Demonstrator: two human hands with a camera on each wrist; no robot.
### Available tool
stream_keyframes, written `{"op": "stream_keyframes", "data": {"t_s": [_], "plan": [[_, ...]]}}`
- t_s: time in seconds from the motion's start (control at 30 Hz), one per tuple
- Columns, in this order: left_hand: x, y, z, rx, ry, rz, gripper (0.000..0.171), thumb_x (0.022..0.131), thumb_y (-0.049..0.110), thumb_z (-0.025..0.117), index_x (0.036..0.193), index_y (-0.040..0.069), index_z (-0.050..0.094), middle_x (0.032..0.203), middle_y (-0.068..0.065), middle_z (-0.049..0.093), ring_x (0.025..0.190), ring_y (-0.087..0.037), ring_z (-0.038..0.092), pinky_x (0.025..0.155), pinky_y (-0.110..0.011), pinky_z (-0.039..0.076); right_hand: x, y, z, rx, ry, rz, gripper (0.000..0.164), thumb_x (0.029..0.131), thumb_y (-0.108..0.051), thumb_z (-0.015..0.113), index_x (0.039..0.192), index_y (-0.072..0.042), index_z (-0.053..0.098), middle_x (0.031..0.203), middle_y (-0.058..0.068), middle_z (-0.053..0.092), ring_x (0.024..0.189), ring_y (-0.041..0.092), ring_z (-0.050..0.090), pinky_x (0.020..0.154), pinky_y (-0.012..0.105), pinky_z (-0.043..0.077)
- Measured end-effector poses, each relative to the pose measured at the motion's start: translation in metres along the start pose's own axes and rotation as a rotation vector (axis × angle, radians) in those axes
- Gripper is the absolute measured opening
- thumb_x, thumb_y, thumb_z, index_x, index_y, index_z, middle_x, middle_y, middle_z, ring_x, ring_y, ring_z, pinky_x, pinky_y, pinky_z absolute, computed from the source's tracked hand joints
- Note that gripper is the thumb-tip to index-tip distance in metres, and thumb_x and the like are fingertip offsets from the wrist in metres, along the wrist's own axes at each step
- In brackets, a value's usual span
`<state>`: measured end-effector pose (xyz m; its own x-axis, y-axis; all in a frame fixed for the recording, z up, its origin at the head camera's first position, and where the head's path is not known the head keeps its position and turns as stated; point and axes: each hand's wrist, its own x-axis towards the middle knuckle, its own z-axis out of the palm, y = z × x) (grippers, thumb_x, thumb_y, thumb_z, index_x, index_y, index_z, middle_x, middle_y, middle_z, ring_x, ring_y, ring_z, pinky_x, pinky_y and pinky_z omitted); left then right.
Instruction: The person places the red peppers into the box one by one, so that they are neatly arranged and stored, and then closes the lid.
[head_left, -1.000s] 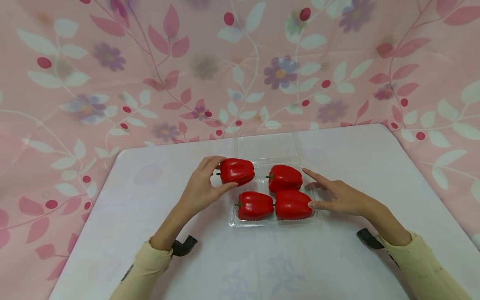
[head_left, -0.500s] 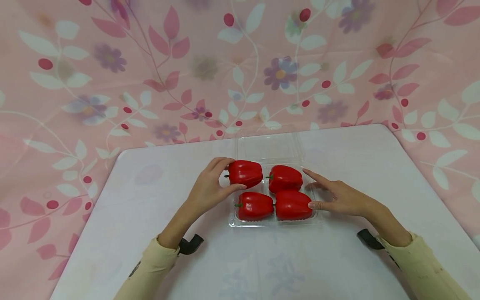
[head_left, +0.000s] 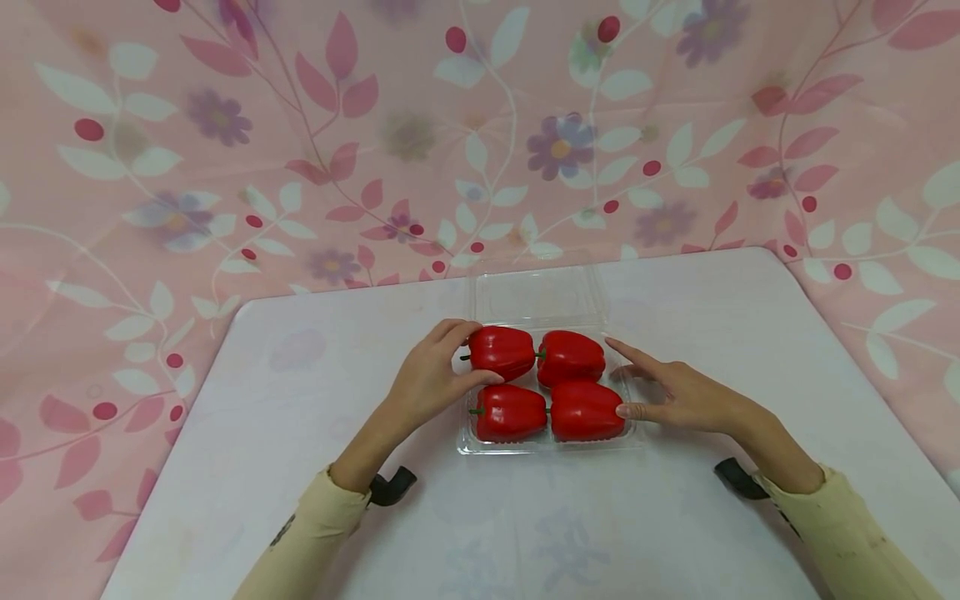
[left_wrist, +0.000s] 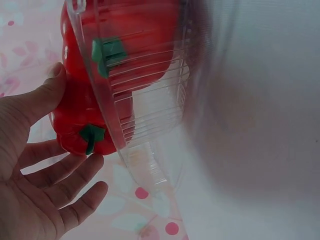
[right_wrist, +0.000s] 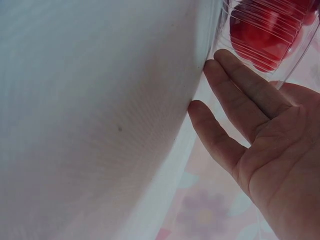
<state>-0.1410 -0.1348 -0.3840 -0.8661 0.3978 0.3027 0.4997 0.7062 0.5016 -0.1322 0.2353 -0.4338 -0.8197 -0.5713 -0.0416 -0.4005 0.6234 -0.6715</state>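
Observation:
A clear plastic clamshell container [head_left: 468, 447] holds red bell peppers in two rows. My left hand [head_left: 423, 375] grips the back-left bell pepper [head_left: 501, 350] between thumb and fingers, its green stem [left_wrist: 91, 136] facing the palm in the left wrist view. Beside it lie the back-right pepper [head_left: 572, 358], the front-left pepper [head_left: 512, 413] and the front-right pepper [head_left: 588, 412]. My right hand [head_left: 678, 396] is spread at the container's right side, thumb tip by the front-right pepper. In the right wrist view its fingers [right_wrist: 235, 95] are straight, with fingertips low beside the ribbed plastic wall.
The container's transparent lid [head_left: 536, 293] lies folded back toward the wall. A white cloth covers the table [head_left: 555, 525]. Pink floral fabric [head_left: 420, 150] hangs behind it. Black curved pieces [head_left: 393, 486] show at both wrists.
My left hand has carried its bell pepper right and slightly nearer, from over the container's left edge into the back-left spot against the neighbouring pepper. The right hand has stayed put.

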Motion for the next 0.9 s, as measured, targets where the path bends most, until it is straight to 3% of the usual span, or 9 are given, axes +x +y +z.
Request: {"op": "stream_keyframes", "data": {"t_s": [0.4, 0.9], "plan": [[0.004, -0.0034, 0.006, 0.005, -0.028, -0.005, 0.063, 0.079, 0.035, 0.084, 0.129, 0.008, 0.058, 0.122, -0.006, 0.058, 0.099, -0.024, 0.063, 0.08, -0.034, 0.057, 0.0008, -0.001, -0.002, -0.004, -0.004, -0.009, 0.095, 0.083, -0.044, 0.075, 0.158, -0.022, 0.021, 0.129, 0.009, 0.062, 0.125, 0.039, 0.052, 0.092, 0.07, 0.042], [0.0088, 0.0032, 0.0064, 0.024, -0.089, 0.022, 0.062, 0.08, 0.034, 0.083, 0.129, 0.008, 0.058, 0.123, -0.007, 0.056, 0.101, -0.021, 0.063, 0.082, -0.033, 0.057, 0.0005, -0.0009, -0.0026, 0.004, -0.01, -0.007, 0.094, 0.084, -0.044, 0.075, 0.158, -0.026, 0.019, 0.13, 0.011, 0.062, 0.125, 0.04, 0.052, 0.091, 0.069, 0.043]]}}
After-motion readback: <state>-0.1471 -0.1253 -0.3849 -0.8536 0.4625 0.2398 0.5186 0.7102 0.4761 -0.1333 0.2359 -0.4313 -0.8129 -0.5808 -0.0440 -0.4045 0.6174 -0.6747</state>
